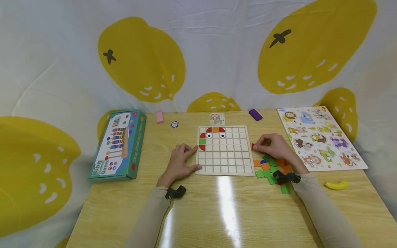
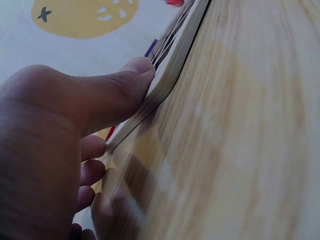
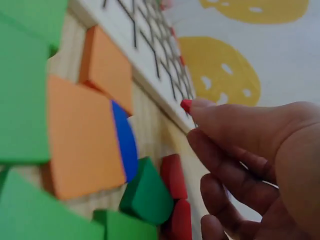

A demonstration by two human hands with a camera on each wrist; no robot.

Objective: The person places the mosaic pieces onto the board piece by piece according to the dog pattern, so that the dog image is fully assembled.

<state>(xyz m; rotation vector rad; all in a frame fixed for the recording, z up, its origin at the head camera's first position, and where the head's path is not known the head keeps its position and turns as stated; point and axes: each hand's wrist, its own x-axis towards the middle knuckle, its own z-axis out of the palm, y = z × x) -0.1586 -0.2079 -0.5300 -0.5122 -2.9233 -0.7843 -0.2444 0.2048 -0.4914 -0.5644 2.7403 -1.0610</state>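
A pale wooden grid board (image 1: 229, 151) lies mid-table. My left hand (image 1: 179, 162) rests at its left edge, the thumb near the lower corner and the index finger higher up. In the left wrist view the thumb (image 2: 117, 92) lies along the board's rim. Between thumb and fingertips my right hand (image 1: 274, 146) pinches a small red tile (image 3: 186, 105), just off the board's right edge. Red and orange tiles (image 1: 215, 130) sit in the top row, with two eye tiles (image 1: 222, 135) below. A green tile (image 1: 202, 141) stands between two red ones at the left.
Loose green, orange and other tiles (image 1: 266, 173) are scattered right of the board. Behind it lies a picture card (image 1: 217, 119). A boxed game (image 1: 118, 144) is at left, an animal puzzle (image 1: 321, 137) at right, near a toy banana (image 1: 336, 185). A purple block (image 1: 255, 114) lies behind.
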